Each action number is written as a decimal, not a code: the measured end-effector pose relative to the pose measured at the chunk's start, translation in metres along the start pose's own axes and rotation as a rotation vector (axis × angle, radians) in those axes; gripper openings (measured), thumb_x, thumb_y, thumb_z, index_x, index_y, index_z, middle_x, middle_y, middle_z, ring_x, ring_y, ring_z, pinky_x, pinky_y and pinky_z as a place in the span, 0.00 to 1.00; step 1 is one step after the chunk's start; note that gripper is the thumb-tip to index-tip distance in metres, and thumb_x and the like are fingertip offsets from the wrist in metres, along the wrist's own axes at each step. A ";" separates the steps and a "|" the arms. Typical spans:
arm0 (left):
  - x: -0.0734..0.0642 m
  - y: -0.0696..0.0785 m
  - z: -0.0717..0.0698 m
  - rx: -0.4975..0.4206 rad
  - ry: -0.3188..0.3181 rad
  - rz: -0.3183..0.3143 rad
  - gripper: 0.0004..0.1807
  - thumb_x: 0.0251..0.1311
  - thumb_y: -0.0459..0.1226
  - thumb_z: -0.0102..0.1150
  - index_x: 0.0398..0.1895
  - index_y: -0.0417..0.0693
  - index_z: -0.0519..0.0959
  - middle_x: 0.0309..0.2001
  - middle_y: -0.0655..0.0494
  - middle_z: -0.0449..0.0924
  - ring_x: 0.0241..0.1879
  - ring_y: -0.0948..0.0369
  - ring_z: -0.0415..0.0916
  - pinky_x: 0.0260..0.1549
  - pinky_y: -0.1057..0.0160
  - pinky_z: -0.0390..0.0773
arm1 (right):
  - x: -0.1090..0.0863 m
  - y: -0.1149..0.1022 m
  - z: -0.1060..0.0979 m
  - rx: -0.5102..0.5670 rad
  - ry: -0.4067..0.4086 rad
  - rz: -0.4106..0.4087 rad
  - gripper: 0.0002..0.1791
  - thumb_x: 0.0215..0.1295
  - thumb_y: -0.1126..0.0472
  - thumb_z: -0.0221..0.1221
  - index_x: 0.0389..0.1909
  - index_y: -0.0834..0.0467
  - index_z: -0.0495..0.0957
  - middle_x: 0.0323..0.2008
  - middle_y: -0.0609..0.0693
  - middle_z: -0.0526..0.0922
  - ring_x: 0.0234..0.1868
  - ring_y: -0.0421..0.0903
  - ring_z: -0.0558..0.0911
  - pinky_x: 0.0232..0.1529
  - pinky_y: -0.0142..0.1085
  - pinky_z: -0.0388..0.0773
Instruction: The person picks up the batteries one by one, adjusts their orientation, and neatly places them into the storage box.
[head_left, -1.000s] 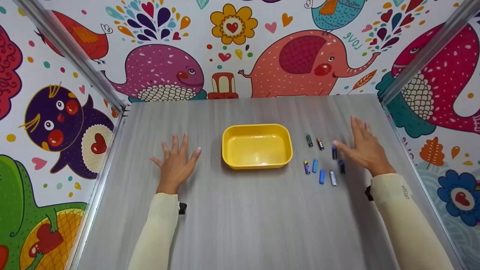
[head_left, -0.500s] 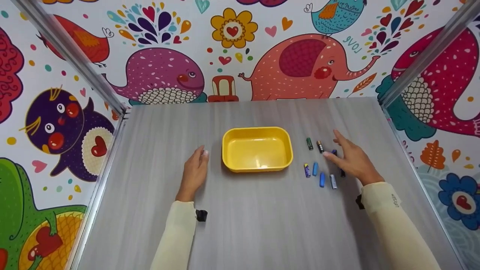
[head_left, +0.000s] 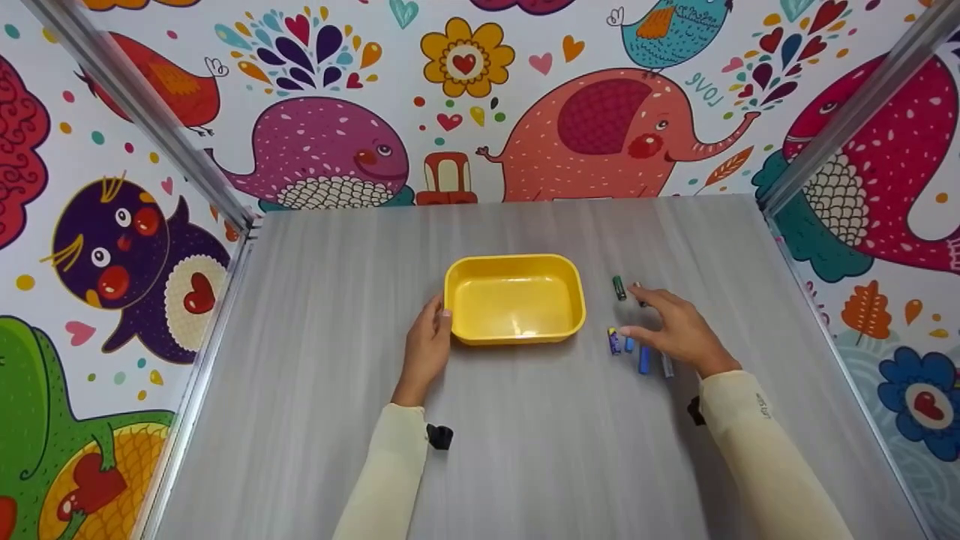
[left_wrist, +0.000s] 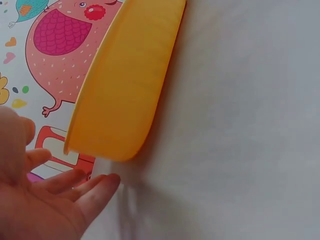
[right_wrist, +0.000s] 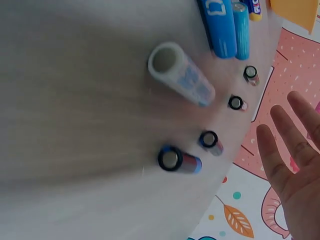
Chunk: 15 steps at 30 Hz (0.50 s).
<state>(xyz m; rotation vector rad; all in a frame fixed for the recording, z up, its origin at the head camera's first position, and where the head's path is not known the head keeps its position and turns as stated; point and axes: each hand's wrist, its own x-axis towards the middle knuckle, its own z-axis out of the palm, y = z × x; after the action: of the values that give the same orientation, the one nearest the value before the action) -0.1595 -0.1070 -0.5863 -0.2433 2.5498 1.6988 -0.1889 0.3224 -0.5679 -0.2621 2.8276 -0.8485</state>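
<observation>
A yellow rectangular tub [head_left: 514,304] sits in the middle of the grey table. My left hand [head_left: 427,343] is at its left end; in the left wrist view the extended fingers lie close beside the tub's yellow wall [left_wrist: 120,90]. My right hand [head_left: 679,330] hovers over a cluster of small batteries, thumb and fingers spread, nothing between them. Around it lie a green battery [head_left: 619,288], a purple-yellow battery [head_left: 614,342], a blue battery [head_left: 644,360] and a silver battery [head_left: 667,366]. Dark-ended batteries [right_wrist: 182,162] show in the right wrist view, hidden under the hand in the head view.
The grey tabletop [head_left: 525,442] runs back to a wall [head_left: 465,112] printed with cartoon animals. Metal frame posts [head_left: 187,161] stand at the back corners, and a metal edge [head_left: 187,390] borders the left side.
My left hand has moved right from the bare table to the tub's left end, its spread fingers coming together. My right hand has moved left and lower over the batteries. The tub has stayed put.
</observation>
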 end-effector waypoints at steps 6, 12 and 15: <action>-0.001 -0.002 0.009 -0.007 0.010 -0.018 0.30 0.81 0.47 0.42 0.82 0.53 0.56 0.79 0.53 0.59 0.77 0.52 0.61 0.75 0.48 0.62 | 0.002 -0.003 0.009 -0.005 -0.037 -0.001 0.45 0.56 0.37 0.72 0.74 0.45 0.69 0.75 0.57 0.68 0.74 0.62 0.67 0.70 0.65 0.65; -0.002 -0.003 0.014 0.014 0.013 -0.015 0.31 0.81 0.47 0.42 0.82 0.52 0.54 0.80 0.52 0.57 0.79 0.52 0.55 0.77 0.48 0.58 | 0.003 -0.002 0.016 -0.022 -0.020 -0.058 0.43 0.53 0.42 0.75 0.70 0.49 0.75 0.70 0.59 0.74 0.70 0.62 0.71 0.69 0.63 0.68; -0.002 -0.005 0.016 0.019 0.017 -0.009 0.31 0.81 0.47 0.42 0.82 0.52 0.54 0.80 0.52 0.57 0.79 0.52 0.54 0.78 0.48 0.57 | 0.003 0.000 0.019 -0.018 -0.026 -0.071 0.43 0.51 0.43 0.77 0.69 0.50 0.76 0.66 0.57 0.77 0.67 0.60 0.74 0.68 0.61 0.71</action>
<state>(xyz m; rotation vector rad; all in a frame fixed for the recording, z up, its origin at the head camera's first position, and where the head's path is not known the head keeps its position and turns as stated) -0.1575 -0.0935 -0.5968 -0.2685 2.5717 1.6752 -0.1872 0.3123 -0.5839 -0.3756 2.8177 -0.8283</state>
